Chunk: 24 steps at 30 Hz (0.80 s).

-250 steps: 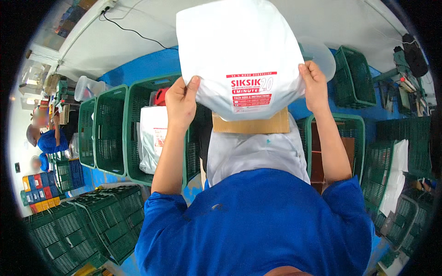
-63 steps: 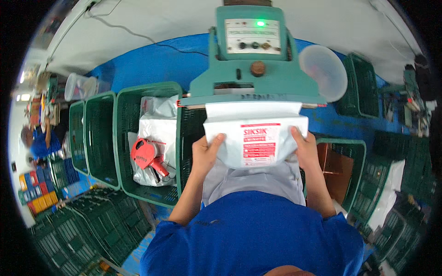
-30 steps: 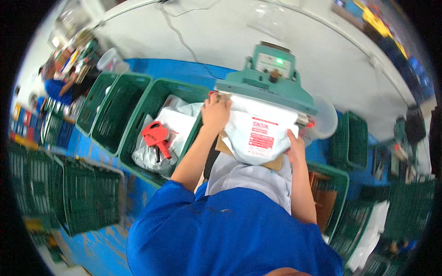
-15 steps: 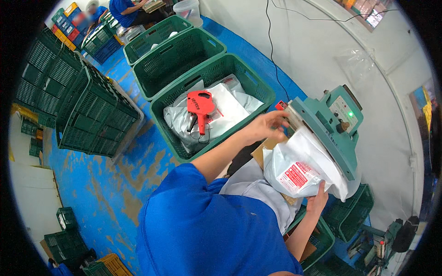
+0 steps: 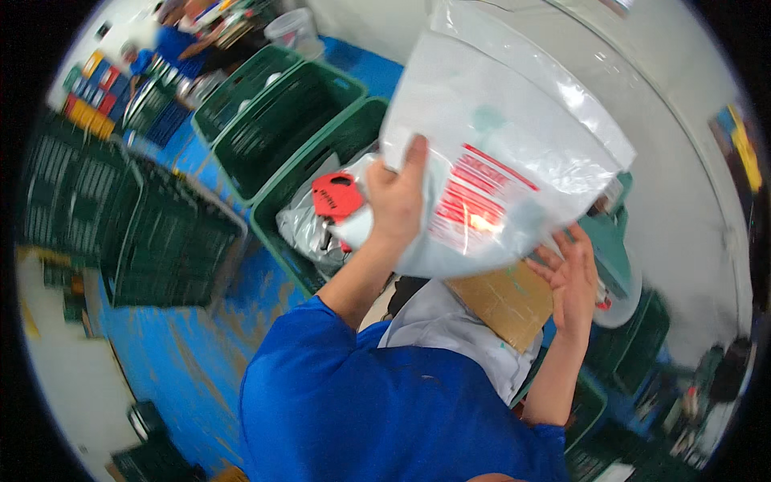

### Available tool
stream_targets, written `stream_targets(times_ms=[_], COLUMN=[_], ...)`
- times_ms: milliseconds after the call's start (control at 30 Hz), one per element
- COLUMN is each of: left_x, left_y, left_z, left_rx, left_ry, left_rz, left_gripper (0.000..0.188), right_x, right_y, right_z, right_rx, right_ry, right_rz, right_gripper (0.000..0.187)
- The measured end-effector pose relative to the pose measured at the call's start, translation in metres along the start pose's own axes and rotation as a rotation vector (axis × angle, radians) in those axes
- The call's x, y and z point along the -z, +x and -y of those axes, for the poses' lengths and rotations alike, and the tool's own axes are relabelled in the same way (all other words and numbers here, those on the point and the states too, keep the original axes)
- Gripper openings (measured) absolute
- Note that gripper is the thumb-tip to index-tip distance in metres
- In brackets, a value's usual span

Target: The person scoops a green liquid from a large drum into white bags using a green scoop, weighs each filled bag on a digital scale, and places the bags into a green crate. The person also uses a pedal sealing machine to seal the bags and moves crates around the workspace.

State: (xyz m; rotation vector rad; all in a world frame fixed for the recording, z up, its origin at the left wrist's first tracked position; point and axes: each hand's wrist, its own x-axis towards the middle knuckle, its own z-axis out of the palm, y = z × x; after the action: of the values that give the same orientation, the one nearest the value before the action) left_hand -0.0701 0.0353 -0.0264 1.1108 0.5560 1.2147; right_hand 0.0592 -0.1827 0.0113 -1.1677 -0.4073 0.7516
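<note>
Head view, sole entry.

Bag [image 5: 514, 104]: white, glossy, red print; raised in front of you, above and between your hands. Its upper edge slants down toward your right; the bag bends, so its long axis cannot be told for sure.

Left hand [image 5: 397, 193]: the nearer, closed on the bag's left side, thumb across the front; fingers hidden behind.

Right hand [image 5: 570, 277]: fingers spread wide, just at the bag's lower right edge; you cannot tell whether they touch it. Nothing shows held there.

Cardboard [image 5: 502, 301]: brown, below the bag, over your apron [image 5: 450, 333].

Red tool [image 5: 337, 197]: in the crate [image 5: 267, 245] to your left, partly behind your left hand.

Sealer [image 5: 612, 249]: green, to your right, mostly hidden behind the bag.

Against the frame half a second ago: the bag stands higher and away from the sealer's bar; your left hand now grips it; your right is loosened.
</note>
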Motion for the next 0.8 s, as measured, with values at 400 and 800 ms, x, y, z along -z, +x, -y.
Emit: stream_targets(times_ms=[400,800], left_x=[0.091,-0.136], left_y=[0.231,-0.098], left_z=[0.086,0.049], left_rx=[-0.323,-0.379], left_ry=[1.259,0.528], left_rz=[0.042,1.083], left_gripper=[0.027,0.019], right_x=[0.112,0.147], right_y=[-0.197,-0.591], right_z=[-0.07,-0.109], right_rx=[-0.108,-1.427], right_ry=[-0.901,-1.076], right_rz=[-0.345,-1.341], right_gripper=[0.03,0.064])
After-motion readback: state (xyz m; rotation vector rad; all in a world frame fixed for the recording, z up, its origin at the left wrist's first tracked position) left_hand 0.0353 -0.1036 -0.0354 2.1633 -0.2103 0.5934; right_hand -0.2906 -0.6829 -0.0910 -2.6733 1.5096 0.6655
